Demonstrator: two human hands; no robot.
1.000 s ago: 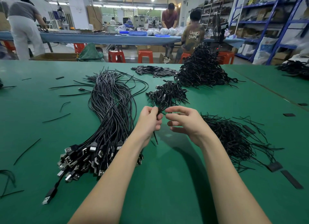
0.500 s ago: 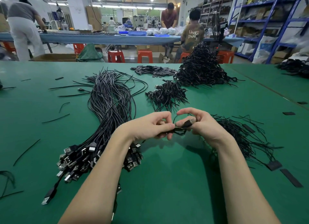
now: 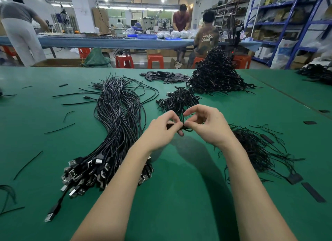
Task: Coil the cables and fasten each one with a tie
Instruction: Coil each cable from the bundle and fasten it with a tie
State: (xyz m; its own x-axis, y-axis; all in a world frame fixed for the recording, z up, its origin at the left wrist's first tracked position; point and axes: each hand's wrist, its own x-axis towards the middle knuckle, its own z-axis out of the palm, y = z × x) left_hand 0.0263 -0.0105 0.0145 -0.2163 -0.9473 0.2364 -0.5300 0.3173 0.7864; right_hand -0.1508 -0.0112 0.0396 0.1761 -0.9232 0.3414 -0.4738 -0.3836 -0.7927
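My left hand (image 3: pixel 162 128) and my right hand (image 3: pixel 206 125) meet above the green table (image 3: pixel 179 195), and both pinch one small coiled black cable (image 3: pixel 184 128) between their fingertips. Most of that coil is hidden by the fingers. A long bundle of uncoiled black USB cables (image 3: pixel 115 125) lies to the left, plugs toward me. A small pile of coiled cables (image 3: pixel 177 100) sits just beyond my hands, and a tall heap of coiled cables (image 3: pixel 217 75) stands farther back. Loose black wire ties (image 3: pixel 255 150) lie in a bunch to the right.
Flat black strips (image 3: pixel 165 77) are piled at the back. Stray ties (image 3: pixel 59 128) and strips (image 3: pixel 313 192) are scattered on the table. Behind the table are red stools (image 3: pixel 155 60), several people at a blue bench, and blue shelving (image 3: pixel 287 24) on the right.
My hands have gone from holding the cable apart and upright to bunching it into a small coil, then lifted slightly away from me while pinching it together.
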